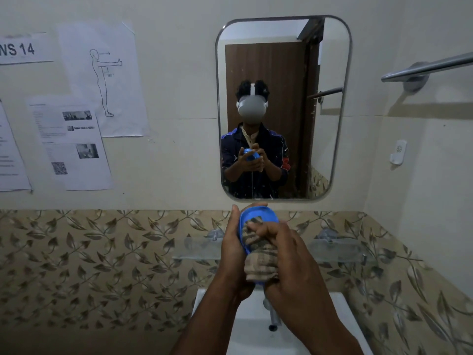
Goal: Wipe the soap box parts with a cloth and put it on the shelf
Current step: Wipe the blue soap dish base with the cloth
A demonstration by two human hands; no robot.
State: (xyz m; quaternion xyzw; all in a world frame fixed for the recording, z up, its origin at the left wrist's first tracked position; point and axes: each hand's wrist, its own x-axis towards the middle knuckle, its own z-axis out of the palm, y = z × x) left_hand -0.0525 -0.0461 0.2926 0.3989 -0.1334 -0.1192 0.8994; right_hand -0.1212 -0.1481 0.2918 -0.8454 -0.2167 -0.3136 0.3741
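A blue oval soap box part (261,215) is held up in front of the wall, its hollow side facing me. My left hand (234,248) grips it from the left and behind. My right hand (289,254) clutches a bunched brown-and-beige striped cloth (259,262), with the fingers pressing the cloth into the blue part. The lower end of the part is hidden by the cloth and my hands. A glass shelf (199,248) runs along the wall behind my hands, above the basin.
A white washbasin (245,334) with a metal tap (272,317) lies below my hands. A mirror (281,106) hangs above, showing a person. Paper sheets (76,147) cover the wall at left. A metal towel bar (430,67) juts out at the upper right.
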